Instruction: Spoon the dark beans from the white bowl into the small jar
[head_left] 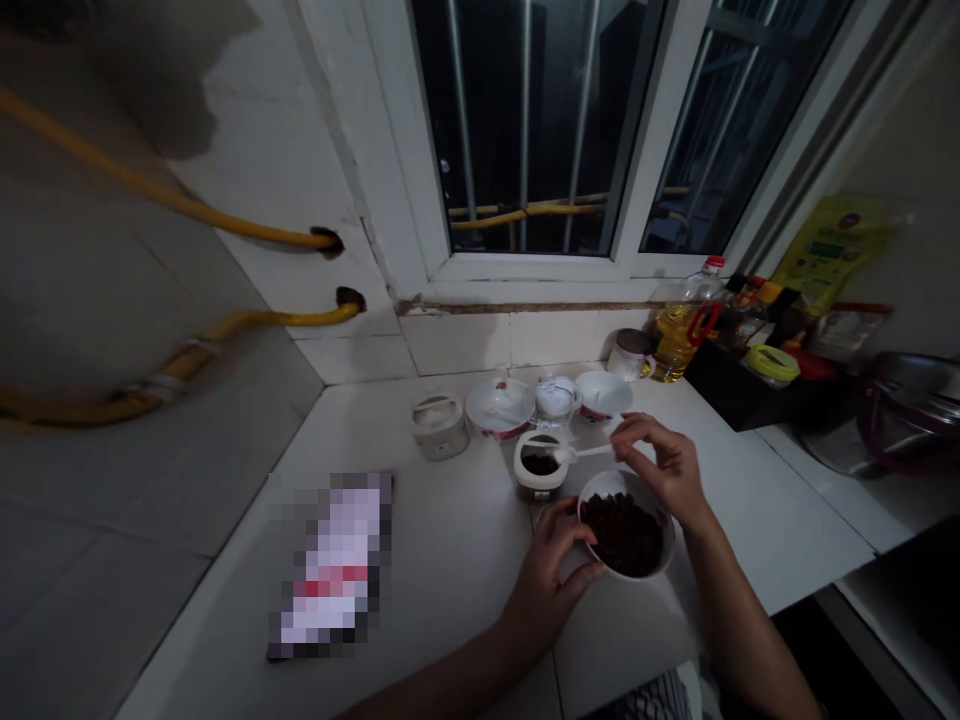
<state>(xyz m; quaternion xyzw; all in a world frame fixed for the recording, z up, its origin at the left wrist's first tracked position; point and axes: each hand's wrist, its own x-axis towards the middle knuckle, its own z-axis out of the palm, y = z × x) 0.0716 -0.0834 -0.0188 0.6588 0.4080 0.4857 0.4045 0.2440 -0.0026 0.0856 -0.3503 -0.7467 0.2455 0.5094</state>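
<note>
My left hand (551,565) grips the rim of a white bowl (626,525) filled with dark, lumpy brown food (622,535). My right hand (664,465) pinches the handle of a white spoon (589,452) above the bowl. The spoon's head reaches into a small white pot (538,488) holding a dark substance (540,464), and its tip is hidden there.
Along the white counter (450,530) stand a lidded jar (439,425), white dishes (495,405), and a small bowl (604,395). Further right are an oil bottle (679,335), condiments in a black tray (742,385), and a steel pot (892,410). A blurred packet (330,565) lies left.
</note>
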